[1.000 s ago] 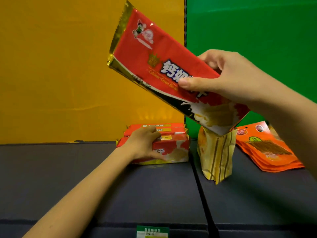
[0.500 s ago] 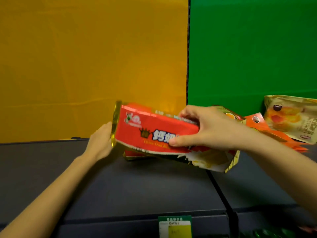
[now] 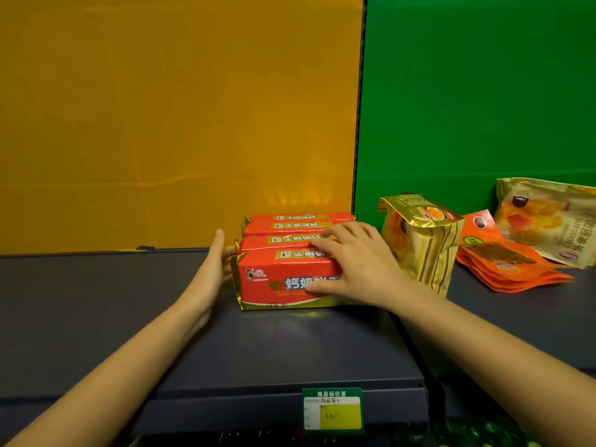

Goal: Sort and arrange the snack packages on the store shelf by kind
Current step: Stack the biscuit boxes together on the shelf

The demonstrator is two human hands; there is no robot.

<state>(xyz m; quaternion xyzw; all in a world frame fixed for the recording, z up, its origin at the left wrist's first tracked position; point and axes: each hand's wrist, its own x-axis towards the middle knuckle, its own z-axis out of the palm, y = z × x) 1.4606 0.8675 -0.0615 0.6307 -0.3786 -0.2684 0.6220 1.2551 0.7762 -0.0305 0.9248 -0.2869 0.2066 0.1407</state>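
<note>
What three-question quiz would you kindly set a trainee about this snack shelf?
1. True or false: the red biscuit packs sit before the green back panel.
2. The right hand rests on: A the front red pack; B the gold bag; C the orange pouches.
3. Which hand touches the packs' left end?
Key: 1 false, the yellow panel is behind them; 2 A; 3 the left hand.
</note>
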